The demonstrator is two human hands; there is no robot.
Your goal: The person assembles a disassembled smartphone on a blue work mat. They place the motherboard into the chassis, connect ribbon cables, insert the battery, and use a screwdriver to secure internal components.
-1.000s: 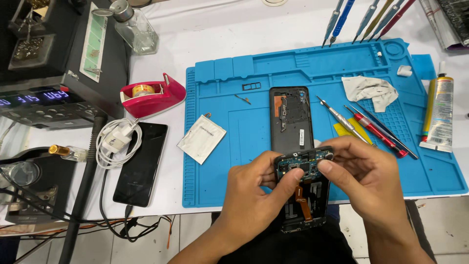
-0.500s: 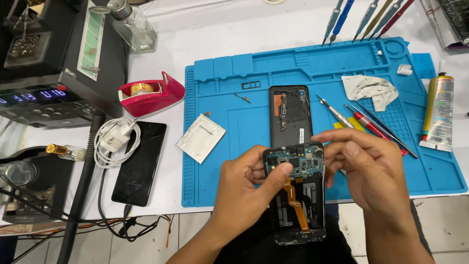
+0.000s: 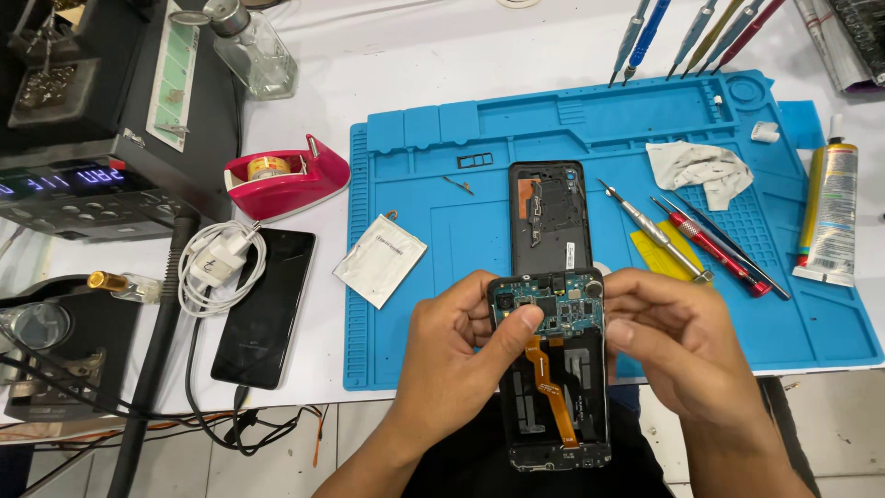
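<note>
Moved: opened phone (image 3: 553,369) now sits lower and flatter than half a second ago.
Left hand (image 3: 456,355): grips phone, thumb on circuit board (image 3: 551,309).
Right hand (image 3: 682,355): steadies phone's right edge.

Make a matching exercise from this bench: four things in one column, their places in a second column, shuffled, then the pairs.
Things:
1. opened phone
2. tape dispenser
3. glue tube
4. charger with cable

Places:
A. right edge of the blue mat
B. on the black phone left of the mat
C. between the left hand and right hand
D. on the white table, just left of the mat's top corner

Pairs: 1-C, 2-D, 3-A, 4-B
</note>
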